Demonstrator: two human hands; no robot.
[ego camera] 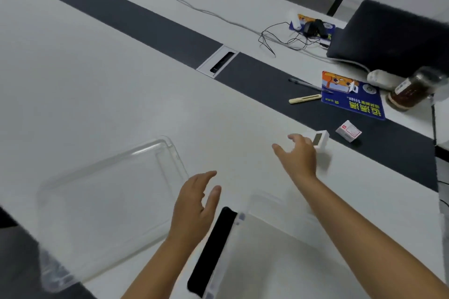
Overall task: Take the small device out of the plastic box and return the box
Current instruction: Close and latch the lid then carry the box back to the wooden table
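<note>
Now reaching far forward over the white table (121, 80) with the right hand (300, 156), fingers (292, 138) spread wide and closing on nothing that shows. Resting just beyond that hand's far right side: the small device (320, 139), a white block with a greyish screen facing up, sitting at the table's edge beside the dark strip (267, 75). Lying out of the plastic box (262, 250) already, and well apart from it. Running its long axis roughly away from the camera and to the right, along the line of the outstretched forearm. Hiding its near end behind the knuckles, so not telling whether any finger is touching it; looking more like loose contact or none than a grip.

Hovering nearer the body with the left hand (198, 204), palm turned inward, fingers loosely apart and holding nothing. Sitting just beside the box's near-left rim and its black bar (213, 247), so being much the closer hand for lifting the box away. Lying to the left of that hand, a clear lid (109, 201), flat on the table.

Blurring badly throughout; being cut off at the bottom edge, the box is showing neither its full outline nor its contents clearly.
</note>
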